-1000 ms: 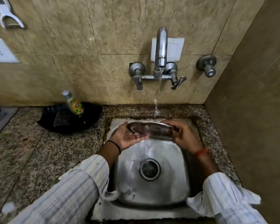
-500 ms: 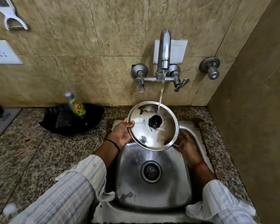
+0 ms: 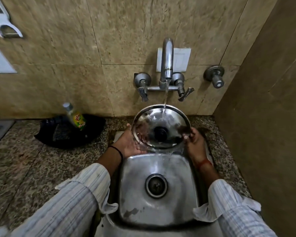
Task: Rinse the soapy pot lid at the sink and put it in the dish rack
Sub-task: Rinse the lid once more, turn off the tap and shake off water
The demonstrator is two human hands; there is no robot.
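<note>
Lid (image 3: 161,127) now tilted up under stream, knob toward me; right hand (image 3: 194,142) pinches rim, left hand (image 3: 132,144) open beneath lower-left edge.

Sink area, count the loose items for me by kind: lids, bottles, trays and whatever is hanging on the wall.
Pot lids: 1, the steel pot lid under the running water
Bottles: 1, the soap bottle
Black trays: 1, the black tray under the bottle
Hanging utensils: 1, the white peeler
Total: 4
</note>
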